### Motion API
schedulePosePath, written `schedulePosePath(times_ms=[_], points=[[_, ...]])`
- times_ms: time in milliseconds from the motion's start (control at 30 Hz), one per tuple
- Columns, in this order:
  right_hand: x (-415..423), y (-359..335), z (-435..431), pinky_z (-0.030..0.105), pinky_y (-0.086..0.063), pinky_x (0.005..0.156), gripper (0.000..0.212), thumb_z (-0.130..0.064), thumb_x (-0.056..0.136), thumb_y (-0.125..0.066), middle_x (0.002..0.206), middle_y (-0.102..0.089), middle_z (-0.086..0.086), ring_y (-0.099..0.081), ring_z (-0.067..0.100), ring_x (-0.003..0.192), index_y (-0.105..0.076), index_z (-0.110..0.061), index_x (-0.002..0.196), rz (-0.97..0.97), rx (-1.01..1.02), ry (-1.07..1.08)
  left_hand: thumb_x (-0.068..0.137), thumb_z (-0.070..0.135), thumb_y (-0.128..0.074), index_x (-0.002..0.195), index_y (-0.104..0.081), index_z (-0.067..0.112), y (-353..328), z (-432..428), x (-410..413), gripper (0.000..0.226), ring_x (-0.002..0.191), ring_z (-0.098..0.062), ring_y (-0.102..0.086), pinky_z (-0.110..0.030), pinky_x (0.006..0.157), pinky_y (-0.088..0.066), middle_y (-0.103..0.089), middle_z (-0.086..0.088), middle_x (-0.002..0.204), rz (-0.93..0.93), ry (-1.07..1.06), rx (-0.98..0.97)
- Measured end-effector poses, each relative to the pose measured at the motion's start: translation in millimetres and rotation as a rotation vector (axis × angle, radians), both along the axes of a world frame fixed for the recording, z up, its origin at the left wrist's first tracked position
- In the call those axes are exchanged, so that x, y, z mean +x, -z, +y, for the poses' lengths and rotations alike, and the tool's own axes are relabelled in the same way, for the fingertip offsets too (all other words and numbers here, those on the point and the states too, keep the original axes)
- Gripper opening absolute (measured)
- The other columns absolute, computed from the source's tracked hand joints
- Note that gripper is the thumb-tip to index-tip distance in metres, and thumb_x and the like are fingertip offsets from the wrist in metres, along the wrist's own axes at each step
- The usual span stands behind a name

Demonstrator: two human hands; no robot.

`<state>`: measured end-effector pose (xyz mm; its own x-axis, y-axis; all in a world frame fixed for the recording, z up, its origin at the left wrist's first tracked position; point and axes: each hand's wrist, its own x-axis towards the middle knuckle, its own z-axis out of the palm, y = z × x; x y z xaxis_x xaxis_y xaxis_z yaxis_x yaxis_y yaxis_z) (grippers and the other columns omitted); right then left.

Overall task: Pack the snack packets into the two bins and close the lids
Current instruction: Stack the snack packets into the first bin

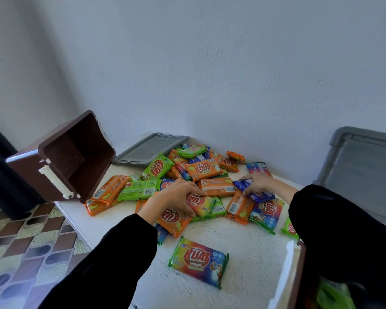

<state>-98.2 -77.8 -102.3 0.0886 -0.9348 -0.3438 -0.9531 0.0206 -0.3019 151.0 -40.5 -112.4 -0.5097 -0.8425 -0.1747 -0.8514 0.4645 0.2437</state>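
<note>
Centrally, the left hand (176, 198) curls round a rainbow foil snack packet (202, 202) atop the heap of packets (207, 170). The right hand (262, 182) pinches a blue foil packet (257, 195). At the left of the frame, the brown plastic bin (76, 157) lies tipped, its lid off.

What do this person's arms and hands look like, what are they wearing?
Long, loose black sleeves cover both arms, the left sleeve and right sleeve ending at the wrists. The left hand and right hand are bare: no gloves, rings or watch show.
</note>
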Motion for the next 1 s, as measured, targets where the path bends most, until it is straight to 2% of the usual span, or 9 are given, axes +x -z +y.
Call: schedulePosePath(times_ms=[67, 133, 233, 300, 433, 667, 767, 867, 1000], points=[[-2, -2, 1, 0.03, -0.033, 0.105, 0.068, -0.027, 0.08, -0.069, 0.15, -0.032, 0.009, -0.035, 0.026, 0.135, -0.039, -0.021, 0.141, 0.008, -0.014, 0.01, 0.066, 0.041, -0.079, 0.13, -0.052, 0.033, -1, -3, -1, 0.07, 0.119, -0.016, -0.043, -0.034, 0.102, -0.034, -0.049, 0.004, 0.129, 0.009, 0.023, -0.009], [-4, -5, 3, 0.031, -0.034, 0.105, 0.07, -0.03, 0.078, -0.07, 0.151, -0.032, 0.008, -0.035, 0.026, 0.135, -0.039, -0.022, 0.141, 0.034, -0.037, 0.013, 0.064, 0.044, -0.08, 0.128, -0.053, 0.034, -1, -5, -2, 0.07, 0.114, -0.015, -0.046, -0.034, 0.096, -0.039, -0.051, 0.004, 0.124, 0.014, 0.033, -0.042], [-11, -18, 9, 0.03, -0.037, 0.101, 0.071, -0.032, 0.078, -0.07, 0.148, -0.036, 0.009, -0.041, 0.027, 0.13, -0.038, -0.027, 0.141, 0.046, -0.088, 0.02, 0.065, 0.048, -0.078, 0.129, -0.053, 0.035, -5, -7, -7, 0.07, 0.111, -0.013, -0.044, -0.03, 0.093, -0.037, -0.049, 0.004, 0.121, 0.065, 0.033, -0.086], [-20, -32, 15, 0.029, -0.042, 0.094, 0.073, -0.032, 0.076, -0.071, 0.141, -0.046, 0.01, -0.049, 0.026, 0.122, -0.037, -0.03, 0.141, 0.029, -0.112, 0.044, 0.064, 0.052, -0.076, 0.13, -0.051, 0.036, -15, -7, -16, 0.072, 0.103, -0.012, -0.043, -0.027, 0.084, -0.037, -0.049, 0.004, 0.115, 0.084, 0.053, -0.143], [-44, -67, 40, 0.034, -0.042, 0.099, 0.076, -0.032, 0.075, -0.073, 0.143, -0.043, 0.008, -0.047, 0.028, 0.124, -0.036, -0.029, 0.141, -0.011, -0.157, 0.066, 0.063, 0.054, -0.076, 0.132, -0.048, 0.035, -42, -8, -43, 0.077, 0.096, -0.01, -0.039, -0.026, 0.075, -0.032, -0.045, 0.007, 0.105, 0.157, 0.08, -0.208], [-103, -121, 131, 0.027, -0.043, 0.08, 0.075, -0.026, 0.075, -0.074, 0.131, -0.052, 0.007, -0.052, 0.018, 0.094, -0.036, -0.033, 0.14, -0.065, -0.247, 0.11, 0.06, 0.053, -0.078, 0.128, -0.052, 0.03, -86, 15, -118, 0.077, 0.098, -0.015, -0.05, -0.035, 0.085, -0.048, -0.051, 0.002, 0.103, 0.249, 0.296, -0.228], [-126, -133, 181, 0.027, -0.04, 0.08, 0.076, -0.028, 0.075, -0.074, 0.131, -0.053, 0.006, -0.049, 0.016, 0.094, -0.034, -0.036, 0.14, 0.011, -0.249, 0.121, 0.061, 0.048, -0.08, 0.125, -0.054, 0.029, -101, 41, -155, 0.072, 0.098, -0.015, -0.053, -0.028, 0.082, -0.048, -0.052, 0.004, 0.102, 0.292, 0.423, -0.211], [-144, -136, 231, 0.023, -0.041, 0.071, 0.078, -0.028, 0.074, -0.075, 0.13, -0.054, 0.007, -0.05, 0.015, 0.09, -0.033, -0.037, 0.139, 0.052, -0.208, 0.151, 0.062, 0.047, -0.08, 0.126, -0.053, 0.027, -111, 75, -189, 0.071, 0.097, -0.012, -0.053, -0.017, 0.076, -0.046, -0.05, 0.006, 0.102, 0.27, 0.576, -0.154], [-158, -127, 290, 0.025, -0.041, 0.075, 0.077, -0.027, 0.072, -0.077, 0.127, -0.056, 0.008, -0.054, 0.017, 0.09, -0.036, -0.036, 0.136, 0.099, -0.15, 0.177, 0.055, 0.061, -0.068, 0.123, -0.053, 0.03, -108, 120, -222, 0.076, 0.095, -0.01, -0.053, -0.023, 0.078, -0.047, -0.053, 0.005, 0.105, 0.174, 0.721, -0.135]])
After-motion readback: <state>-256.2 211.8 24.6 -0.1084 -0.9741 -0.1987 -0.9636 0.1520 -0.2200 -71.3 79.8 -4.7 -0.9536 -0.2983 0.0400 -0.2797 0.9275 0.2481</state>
